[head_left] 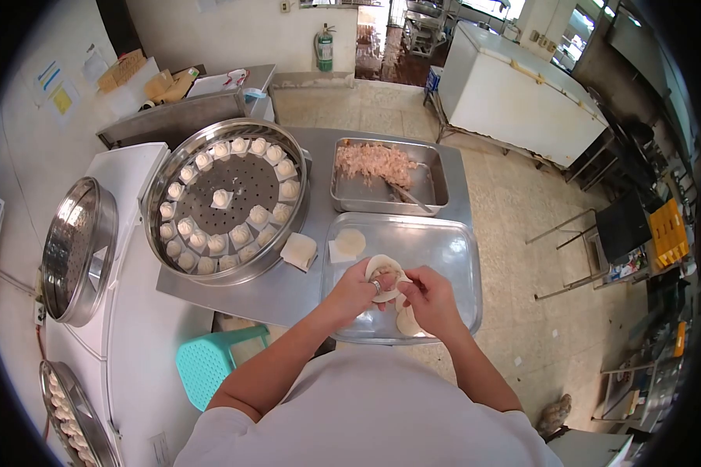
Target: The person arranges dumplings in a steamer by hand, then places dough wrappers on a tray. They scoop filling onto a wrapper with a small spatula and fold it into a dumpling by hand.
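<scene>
A round dough wrapper (383,270) with pink filling on it rests in my left hand (354,293), whose fingers curl round it over the metal tray (466,265). My right hand (431,299) pinches the wrapper's right edge between thumb and fingers. Another flat dough round (350,243) lies on paper at the tray's upper left. Below my hands, a further dough round (411,321) is partly hidden. Behind the tray stands a deep pan (442,185) of pink filling (375,162) with a utensil (410,198) in it.
A large round perforated steamer (236,191) at left holds several pleated buns. Paper squares (299,251) lie beside it. Further left stand another steamer (79,249) and one with buns (70,416). A green stool (205,367) is below the table; a white freezer (514,97) stands behind.
</scene>
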`<action>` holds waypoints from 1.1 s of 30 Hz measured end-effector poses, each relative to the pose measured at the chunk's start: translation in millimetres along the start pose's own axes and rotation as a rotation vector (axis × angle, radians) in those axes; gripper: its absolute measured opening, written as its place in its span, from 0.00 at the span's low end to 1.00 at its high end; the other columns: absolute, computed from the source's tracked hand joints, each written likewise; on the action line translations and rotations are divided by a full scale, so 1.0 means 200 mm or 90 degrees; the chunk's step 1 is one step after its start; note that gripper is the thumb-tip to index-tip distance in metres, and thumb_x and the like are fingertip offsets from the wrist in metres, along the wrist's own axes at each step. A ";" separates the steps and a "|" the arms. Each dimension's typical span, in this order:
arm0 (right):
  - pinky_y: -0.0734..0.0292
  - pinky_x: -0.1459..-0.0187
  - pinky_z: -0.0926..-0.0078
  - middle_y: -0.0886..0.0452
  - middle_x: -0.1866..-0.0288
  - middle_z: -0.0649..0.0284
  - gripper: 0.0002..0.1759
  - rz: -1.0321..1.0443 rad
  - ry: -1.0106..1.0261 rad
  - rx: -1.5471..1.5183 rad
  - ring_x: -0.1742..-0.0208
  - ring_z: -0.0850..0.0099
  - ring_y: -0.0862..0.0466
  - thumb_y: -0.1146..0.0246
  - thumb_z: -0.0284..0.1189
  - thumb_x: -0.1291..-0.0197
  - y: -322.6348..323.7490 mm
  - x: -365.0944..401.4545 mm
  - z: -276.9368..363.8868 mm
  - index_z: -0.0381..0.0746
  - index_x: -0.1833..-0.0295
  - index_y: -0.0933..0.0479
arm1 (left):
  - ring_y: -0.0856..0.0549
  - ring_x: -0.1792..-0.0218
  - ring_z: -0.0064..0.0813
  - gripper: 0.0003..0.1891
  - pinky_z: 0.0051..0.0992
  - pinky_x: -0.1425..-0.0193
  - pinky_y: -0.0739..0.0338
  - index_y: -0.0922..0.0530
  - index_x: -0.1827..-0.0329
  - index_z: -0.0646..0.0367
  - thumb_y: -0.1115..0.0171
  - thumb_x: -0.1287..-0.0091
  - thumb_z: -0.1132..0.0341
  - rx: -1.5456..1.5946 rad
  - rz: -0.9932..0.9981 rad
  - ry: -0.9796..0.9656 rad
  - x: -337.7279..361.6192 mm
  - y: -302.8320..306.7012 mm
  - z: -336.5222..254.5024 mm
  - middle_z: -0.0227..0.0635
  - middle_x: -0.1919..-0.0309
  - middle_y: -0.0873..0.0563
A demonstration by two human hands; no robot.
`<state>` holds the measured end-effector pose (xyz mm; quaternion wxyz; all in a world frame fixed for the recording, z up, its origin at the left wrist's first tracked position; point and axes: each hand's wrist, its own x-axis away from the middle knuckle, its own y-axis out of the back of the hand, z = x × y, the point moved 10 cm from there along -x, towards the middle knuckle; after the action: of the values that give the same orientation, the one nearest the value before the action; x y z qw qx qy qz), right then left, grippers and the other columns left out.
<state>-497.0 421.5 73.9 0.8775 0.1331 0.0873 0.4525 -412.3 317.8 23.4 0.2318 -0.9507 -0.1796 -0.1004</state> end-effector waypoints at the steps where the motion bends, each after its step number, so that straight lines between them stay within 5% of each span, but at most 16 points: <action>1: 0.17 0.65 0.78 0.17 0.61 0.61 0.07 -0.009 0.004 -0.005 0.67 0.77 0.17 0.35 0.23 0.27 0.01 0.01 0.02 0.30 0.49 0.19 | 0.13 0.61 0.27 0.14 0.27 0.65 0.18 0.23 0.40 0.59 0.36 0.22 0.62 0.000 -0.002 -0.001 0.00 0.00 0.00 0.34 0.55 0.14; 9: 0.21 0.66 0.75 0.18 0.67 0.59 0.04 -0.143 0.143 0.182 0.69 0.75 0.17 0.34 0.23 0.29 0.06 0.05 0.10 0.32 0.56 0.17 | 0.14 0.63 0.26 0.15 0.27 0.65 0.18 0.24 0.41 0.60 0.39 0.20 0.59 0.081 0.001 0.026 0.03 -0.06 0.00 0.34 0.55 0.15; 12: 0.24 0.70 0.69 0.19 0.67 0.54 0.03 -0.162 0.221 0.240 0.72 0.63 0.19 0.35 0.21 0.31 0.05 0.07 0.20 0.32 0.56 0.18 | 0.15 0.64 0.26 0.15 0.27 0.65 0.18 0.24 0.40 0.60 0.40 0.19 0.58 0.060 -0.030 -0.007 0.01 -0.03 0.02 0.34 0.56 0.16; 15: 0.21 0.66 0.75 0.19 0.66 0.60 0.05 -0.119 0.143 0.156 0.68 0.74 0.19 0.36 0.23 0.27 0.05 0.05 0.12 0.32 0.52 0.18 | 0.16 0.66 0.24 0.15 0.26 0.66 0.20 0.24 0.41 0.60 0.41 0.18 0.57 0.031 -0.052 -0.035 0.04 -0.04 -0.02 0.34 0.58 0.16; 21: 0.19 0.64 0.79 0.20 0.56 0.64 0.07 0.053 0.044 -0.018 0.64 0.77 0.19 0.38 0.21 0.26 0.00 0.02 0.05 0.30 0.47 0.18 | 0.20 0.68 0.22 0.15 0.24 0.69 0.25 0.23 0.45 0.59 0.41 0.19 0.56 -0.042 0.062 -0.024 0.05 -0.08 0.00 0.33 0.61 0.18; 24: 0.22 0.66 0.78 0.19 0.61 0.62 0.06 0.033 0.051 -0.042 0.67 0.76 0.20 0.36 0.21 0.28 0.00 0.04 0.03 0.31 0.51 0.17 | 0.20 0.68 0.22 0.14 0.24 0.67 0.25 0.22 0.45 0.59 0.39 0.19 0.56 -0.047 0.143 0.034 0.05 -0.10 0.05 0.32 0.62 0.18; 30: 0.29 0.70 0.73 0.22 0.73 0.59 0.05 -0.103 0.180 0.210 0.72 0.72 0.21 0.36 0.21 0.31 0.04 0.07 0.16 0.31 0.62 0.19 | 0.20 0.68 0.23 0.12 0.25 0.66 0.25 0.20 0.45 0.59 0.37 0.21 0.60 0.085 0.035 0.104 0.02 -0.05 0.12 0.31 0.63 0.17; 33: 0.26 0.68 0.73 0.21 0.69 0.58 0.04 -0.085 0.169 0.211 0.70 0.70 0.20 0.37 0.20 0.30 0.03 0.08 0.15 0.31 0.60 0.20 | 0.20 0.68 0.23 0.10 0.25 0.66 0.25 0.19 0.47 0.60 0.38 0.21 0.62 0.011 0.052 0.076 0.01 -0.04 0.11 0.31 0.63 0.17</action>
<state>-485.3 432.9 103.3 0.8523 0.2088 0.2837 0.3866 -411.0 335.3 7.1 0.2542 -0.9475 -0.1273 -0.1461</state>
